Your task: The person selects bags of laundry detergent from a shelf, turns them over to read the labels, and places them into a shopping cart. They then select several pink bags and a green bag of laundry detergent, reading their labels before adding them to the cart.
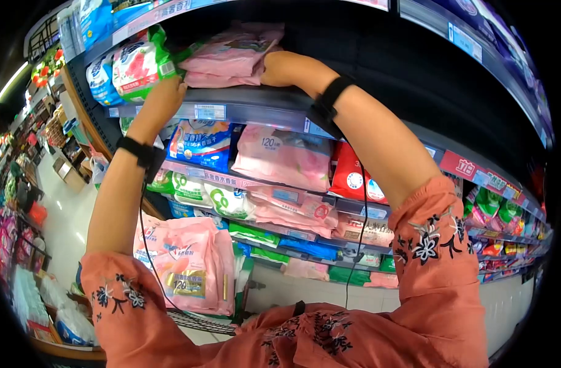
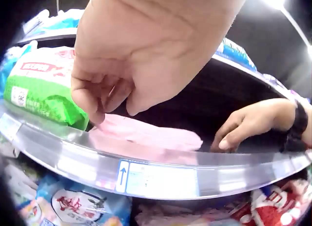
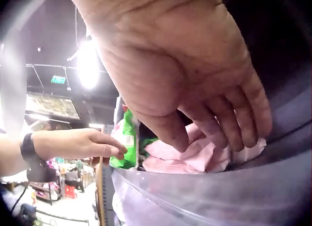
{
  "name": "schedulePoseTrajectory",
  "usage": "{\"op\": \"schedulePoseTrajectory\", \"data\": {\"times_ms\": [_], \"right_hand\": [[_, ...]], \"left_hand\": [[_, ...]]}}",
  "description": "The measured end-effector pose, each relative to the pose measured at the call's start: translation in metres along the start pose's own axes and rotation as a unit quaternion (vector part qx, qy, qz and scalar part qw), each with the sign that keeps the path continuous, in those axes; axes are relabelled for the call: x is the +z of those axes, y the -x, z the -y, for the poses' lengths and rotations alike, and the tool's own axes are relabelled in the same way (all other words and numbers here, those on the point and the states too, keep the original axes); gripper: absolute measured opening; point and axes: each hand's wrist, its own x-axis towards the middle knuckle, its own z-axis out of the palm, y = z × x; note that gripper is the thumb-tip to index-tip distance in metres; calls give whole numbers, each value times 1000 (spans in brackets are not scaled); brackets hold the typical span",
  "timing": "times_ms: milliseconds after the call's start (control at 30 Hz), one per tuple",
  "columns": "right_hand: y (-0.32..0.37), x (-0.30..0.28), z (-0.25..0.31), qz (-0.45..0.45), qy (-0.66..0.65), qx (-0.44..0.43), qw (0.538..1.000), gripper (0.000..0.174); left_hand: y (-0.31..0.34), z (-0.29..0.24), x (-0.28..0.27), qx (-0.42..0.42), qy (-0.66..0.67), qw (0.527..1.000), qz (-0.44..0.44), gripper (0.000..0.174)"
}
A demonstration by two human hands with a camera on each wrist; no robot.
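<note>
Pink bags (image 1: 231,56) lie stacked flat on the upper shelf, between my two hands. My right hand (image 1: 286,67) is at their right end; in the right wrist view its lightly bent fingers (image 3: 234,121) reach down over the pink plastic. At the left end is my left hand (image 1: 165,98), just in front of a green-and-white bag (image 1: 136,69). The left wrist view shows its fingers (image 2: 87,100) loosely bent above the pink bags' left end, with nothing gripped between them.
A shelf lip with price tags (image 1: 210,112) runs below the hands. Lower shelves hold blue (image 1: 200,145), pink (image 1: 283,156) and red bags (image 1: 354,172). A wire cart (image 1: 200,323) with large pink bags (image 1: 182,264) stands before me. An aisle (image 1: 62,196) stretches away at left.
</note>
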Motion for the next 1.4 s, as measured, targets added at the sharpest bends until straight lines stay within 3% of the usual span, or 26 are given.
{"op": "schedulePoseTrajectory", "data": {"times_ms": [67, 233, 300, 467, 600, 700, 833, 933, 1000, 1067, 1133, 1233, 1267, 1300, 1333, 1367, 1400], "right_hand": [[-35, 26, -13, 38, 52, -8, 998, 40], [-22, 7, 24, 59, 13, 69, 996, 49], [-32, 6, 35, 60, 51, 87, 993, 44], [-53, 13, 37, 91, 37, 160, 982, 34], [-56, 25, 22, 94, -106, 223, 964, 26], [-51, 35, 10, 79, -269, 281, 918, 21], [-51, 43, 1, 48, -391, 319, 862, 18], [-43, 31, 4, 13, -475, 326, 817, 19], [-24, 14, 8, -14, -536, 326, 779, 21], [-4, 4, -3, 12, -593, 232, 771, 17], [18, -14, -9, -10, -619, 231, 751, 19], [53, -45, -29, 5, -605, 191, 773, 17], [65, -53, -33, 9, -600, 188, 777, 19], [80, -59, -36, 13, -582, 193, 790, 20], [95, -63, -37, 17, -564, 199, 802, 20], [106, -64, -40, 26, -551, 202, 809, 22], [121, -68, -42, 51, -543, 190, 816, 23]], "left_hand": [[-15, 0, 14, -3, -73, 997, 2, 26], [-36, -5, 33, -10, -158, 987, 20, 22], [-45, 2, 42, -4, -156, 986, 57, 25], [-45, -3, 46, -22, -151, 988, 1, 22], [-51, 0, 49, -24, -179, 984, 5, 20], [-53, 0, 49, -15, -173, 985, 16, 22], [-59, 8, 54, -32, -128, 990, 56, 24], [-53, 8, 49, -36, -100, 994, 31, 26], [-48, 6, 45, -9, -106, 994, -29, 25], [-42, -2, 31, 1, -106, 992, -62, 26], [-37, -12, 14, -5, -99, 993, -65, 28], [-47, 12, 25, 14, 18, 999, -43, 36], [-43, -4, 11, -92, 198, 976, -16, 41], [-38, -19, -7, -194, 368, 909, 12, 45], [-37, -31, -19, -287, 521, 802, 42, 50], [-36, -29, -10, -286, 571, 769, 11, 67], [-38, -26, -6, -284, 530, 798, 45, 69]]}}
